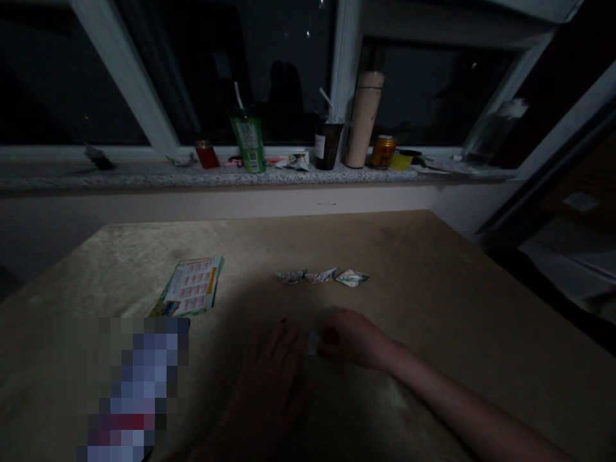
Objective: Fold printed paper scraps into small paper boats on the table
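Note:
My left hand (267, 378) lies flat on the brown table (409, 250), its fingers stretched out and slightly apart. Just right of it, my right hand (349, 339) has its fingers closed on a small pale piece of paper (312, 342), seen only in part in the dim light. Farther back, three small folded paper pieces with coloured print lie in a row: a left one (290, 276), a middle one (321, 276) and a right one (352, 277). A stack of printed leaflets (192, 285) rests to the left of my hands.
A blurred-out bluish object (139, 378) lies at the front left. Along the granite windowsill (168, 179) stand a red can (206, 155), a green cup with a straw (249, 141), a dark cup (327, 144), a beige thermos (366, 119) and an orange can (384, 153).

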Demonstrator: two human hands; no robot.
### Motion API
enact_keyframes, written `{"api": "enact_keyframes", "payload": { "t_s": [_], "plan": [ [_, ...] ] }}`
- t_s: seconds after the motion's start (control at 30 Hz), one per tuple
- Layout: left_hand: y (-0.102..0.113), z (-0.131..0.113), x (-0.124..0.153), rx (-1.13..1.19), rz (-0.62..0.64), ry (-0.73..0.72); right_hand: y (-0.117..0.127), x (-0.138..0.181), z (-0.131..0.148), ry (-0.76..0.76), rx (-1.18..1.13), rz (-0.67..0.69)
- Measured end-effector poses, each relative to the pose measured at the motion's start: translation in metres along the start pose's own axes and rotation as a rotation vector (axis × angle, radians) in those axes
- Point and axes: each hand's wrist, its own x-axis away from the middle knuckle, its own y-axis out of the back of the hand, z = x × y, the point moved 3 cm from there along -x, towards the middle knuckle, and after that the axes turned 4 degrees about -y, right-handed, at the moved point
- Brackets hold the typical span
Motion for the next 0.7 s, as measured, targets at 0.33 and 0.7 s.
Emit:
{"api": "enact_keyframes", "payload": {
  "t_s": [0.33, 0.7],
  "plan": [
    [-0.001, 0.002, -0.012, 0.205, 0.027, 0.045, -0.021, 0.009, 0.014, 0.262, 0.247, -0.161],
    [-0.007, 0.008, -0.005, 0.561, -0.068, 0.252, -0.023, 0.005, 0.007, 0.227, 0.201, -0.176]
  ]
}}
